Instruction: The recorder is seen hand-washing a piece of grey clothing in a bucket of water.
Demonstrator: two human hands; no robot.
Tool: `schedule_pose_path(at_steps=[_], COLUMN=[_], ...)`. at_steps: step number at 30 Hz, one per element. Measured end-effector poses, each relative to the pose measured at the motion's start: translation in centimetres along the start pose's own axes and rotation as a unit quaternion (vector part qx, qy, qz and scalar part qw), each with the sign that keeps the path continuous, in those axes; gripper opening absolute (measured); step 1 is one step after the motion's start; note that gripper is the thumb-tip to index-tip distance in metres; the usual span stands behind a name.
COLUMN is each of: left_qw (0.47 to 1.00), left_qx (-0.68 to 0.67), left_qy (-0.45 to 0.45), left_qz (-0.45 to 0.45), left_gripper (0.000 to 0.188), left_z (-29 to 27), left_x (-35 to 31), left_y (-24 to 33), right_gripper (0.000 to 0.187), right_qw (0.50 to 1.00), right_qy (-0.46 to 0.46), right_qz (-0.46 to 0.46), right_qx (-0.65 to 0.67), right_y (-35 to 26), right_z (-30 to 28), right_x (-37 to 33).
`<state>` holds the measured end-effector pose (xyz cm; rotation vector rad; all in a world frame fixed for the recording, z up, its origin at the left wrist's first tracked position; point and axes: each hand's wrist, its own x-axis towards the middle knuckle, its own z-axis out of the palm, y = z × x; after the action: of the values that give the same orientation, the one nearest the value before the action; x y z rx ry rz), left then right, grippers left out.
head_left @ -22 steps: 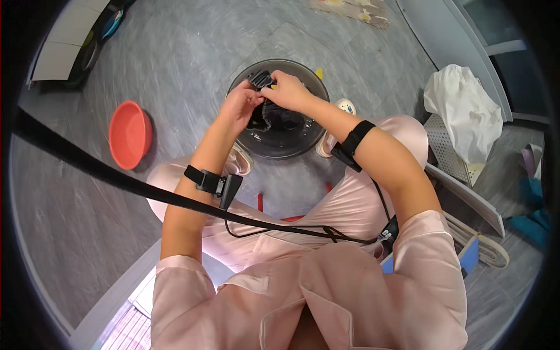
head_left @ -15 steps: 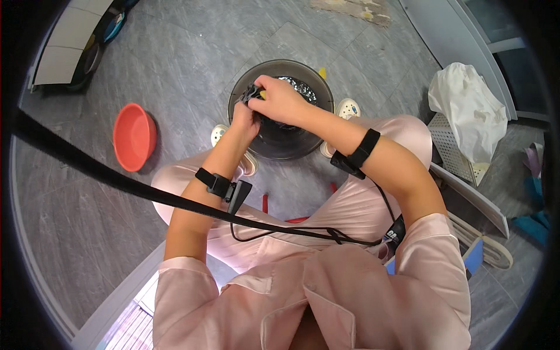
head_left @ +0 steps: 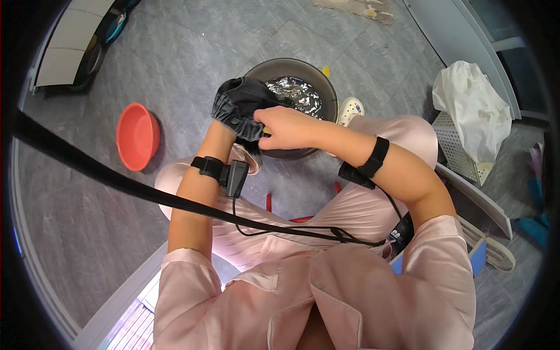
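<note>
Red basin [head_left: 138, 137] is seen on grey flr. [head_left: 186, 58], L side. On R, perf. basket [head_left: 451, 146] is partly hidden by white bag [head_left: 473, 108]. Beige patterned mat [head_left: 363, 8] is cut off at top edge; pale-panelled unit [head_left: 65, 49] is seen top L, blue-green cloth [head_left: 532, 228] far R.
</note>
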<state>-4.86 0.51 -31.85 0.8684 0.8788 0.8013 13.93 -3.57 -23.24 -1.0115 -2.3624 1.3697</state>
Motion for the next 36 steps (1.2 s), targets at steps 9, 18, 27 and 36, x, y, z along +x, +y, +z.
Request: schedule_pose_path(at_steps=[9, 18, 27, 36], left_qw=[0.985, 0.975, 0.858, 0.910], left_qx=[0.086, 0.131, 0.471, -0.381], left_qy=[-0.048, 0.022, 0.055, 0.047], left_qz=[0.143, 0.177, 0.197, 0.158], left_gripper=[0.027, 0.031, 0.041, 0.037], left_z=[1.2, 6.3, 4.3, 3.4], left_x=[1.1, 0.8, 0.9, 2.5], left_y=[-2.1, 2.2, -0.7, -4.0], right_gripper=[0.064, 0.039, 0.024, 0.020], right_qw=[0.995, 0.903, 0.910, 0.879], right_qy=[0.027, 0.424, 0.403, 0.469], right_qz=[0.098, -0.011, -0.087, -0.052], right_qx=[-0.019, 0.067, -0.035, -0.068], right_y=[5.4, 3.0, -0.2, 1.9], right_z=[-3.1, -1.8, 1.9, 1.8], right_x=[1.9, 5.1, 6.2, 7.2])
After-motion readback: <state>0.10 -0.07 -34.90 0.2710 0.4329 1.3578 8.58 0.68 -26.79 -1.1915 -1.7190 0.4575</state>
